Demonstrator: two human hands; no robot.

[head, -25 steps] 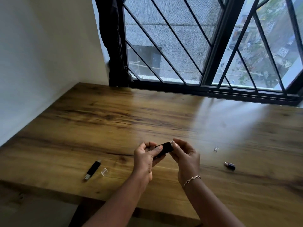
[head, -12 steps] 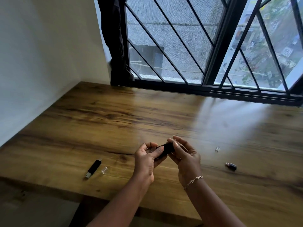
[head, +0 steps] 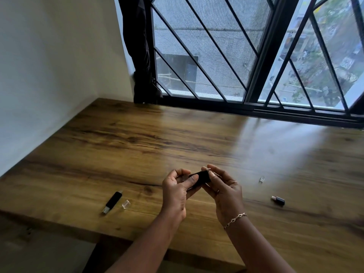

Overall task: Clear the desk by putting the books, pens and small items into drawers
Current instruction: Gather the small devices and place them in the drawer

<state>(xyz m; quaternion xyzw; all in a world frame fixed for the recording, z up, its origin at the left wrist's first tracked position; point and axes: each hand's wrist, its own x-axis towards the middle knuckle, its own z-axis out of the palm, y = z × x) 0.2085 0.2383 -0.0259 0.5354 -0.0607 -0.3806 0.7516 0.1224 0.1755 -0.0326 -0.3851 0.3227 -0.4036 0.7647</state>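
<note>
Wooden desk (head: 137, 134) below a black-barred window (head: 256, 56), seen from above. Both hands meet over the desk's near middle, holding one small black stick (head: 201, 177) between them. The left hand (head: 175, 192) pinches its lower end with thumb and curled fingers. The right hand (head: 224, 192) pinches the upper end with its fingertips and wears a bracelet (head: 235, 220). Left on the desk lie a second black stick (head: 112, 201) and, just beside it, a clear cap (head: 126, 204). Right lie a short dark plug (head: 278, 200) and a tiny clear piece (head: 262, 179).
</note>
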